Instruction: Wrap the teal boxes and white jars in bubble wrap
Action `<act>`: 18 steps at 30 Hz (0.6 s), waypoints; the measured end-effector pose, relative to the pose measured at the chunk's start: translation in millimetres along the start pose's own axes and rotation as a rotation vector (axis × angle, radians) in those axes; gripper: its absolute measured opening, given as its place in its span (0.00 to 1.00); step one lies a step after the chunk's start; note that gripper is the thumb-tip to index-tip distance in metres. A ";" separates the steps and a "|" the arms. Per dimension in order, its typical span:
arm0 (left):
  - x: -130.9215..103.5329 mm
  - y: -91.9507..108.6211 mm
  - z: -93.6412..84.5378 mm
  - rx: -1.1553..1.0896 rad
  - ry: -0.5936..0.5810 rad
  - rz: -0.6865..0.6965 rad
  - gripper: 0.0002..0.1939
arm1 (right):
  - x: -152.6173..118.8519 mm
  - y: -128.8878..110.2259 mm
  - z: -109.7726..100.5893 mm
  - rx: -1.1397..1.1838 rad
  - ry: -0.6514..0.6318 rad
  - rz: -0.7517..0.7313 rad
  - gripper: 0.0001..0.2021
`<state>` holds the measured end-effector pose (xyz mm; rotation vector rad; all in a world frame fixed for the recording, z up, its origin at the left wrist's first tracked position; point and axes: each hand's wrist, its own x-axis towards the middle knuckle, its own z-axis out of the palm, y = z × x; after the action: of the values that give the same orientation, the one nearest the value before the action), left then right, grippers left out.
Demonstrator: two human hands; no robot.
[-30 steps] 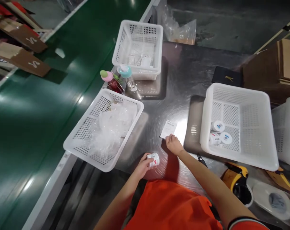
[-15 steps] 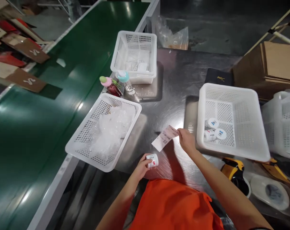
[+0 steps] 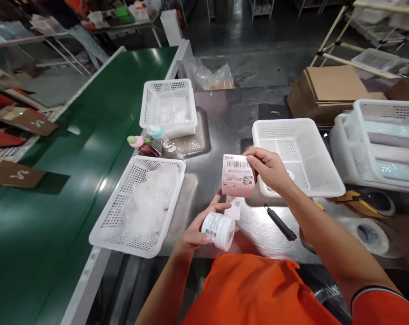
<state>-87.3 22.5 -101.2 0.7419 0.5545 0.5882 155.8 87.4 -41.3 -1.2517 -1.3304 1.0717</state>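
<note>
My left hand (image 3: 200, 225) is closed round a white jar (image 3: 218, 230) with a printed barcode, tipped on its side above the metal table (image 3: 221, 131). My right hand (image 3: 267, 167) pinches the upper right corner of a printed shipping label (image 3: 238, 175) with barcodes and a QR code. A smaller strip of the paper hangs below it, behind the jar, near my left fingertips. A black utility knife (image 3: 280, 222) lies on the table to the right of the jar. Behind my right hand stands a white basket (image 3: 321, 171), its contents mostly hidden by the hand.
On the left, a white basket (image 3: 101, 239) holds clear plastic wrap. Behind it are two bottles (image 3: 144, 146) and another basket (image 3: 145, 106). A green conveyor (image 3: 89, 135) carries cartons. Stacked cardboard (image 3: 339, 85), tape rolls (image 3: 368, 234) and more baskets (image 3: 342, 140) stand right.
The label has been raised and turned to face me. The jar has come up closer and tilted. My view has lifted, and the utility knife now shows on the table.
</note>
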 end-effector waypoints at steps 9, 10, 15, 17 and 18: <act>-17.5 14.1 32.2 0.018 -0.075 -0.055 0.57 | -17.4 -6.1 -5.2 0.116 0.139 0.074 0.08; -20.2 14.4 32.9 0.019 -0.085 -0.051 0.58 | -19.6 -7.1 -5.5 0.115 0.137 0.077 0.08; -30.2 15.8 38.2 0.014 -0.134 -0.013 0.59 | -25.2 -11.4 -4.1 0.126 0.133 0.074 0.08; -32.7 16.8 40.4 0.019 -0.142 0.000 0.59 | -25.7 -12.3 -2.9 0.127 0.130 0.068 0.09; -33.7 17.4 41.3 0.017 -0.145 0.005 0.58 | -25.9 -12.7 -2.4 0.127 0.129 0.065 0.09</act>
<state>-89.3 -8.2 -54.3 0.7956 0.4237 0.5303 156.2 60.5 -30.6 -1.2546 -1.1143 1.0849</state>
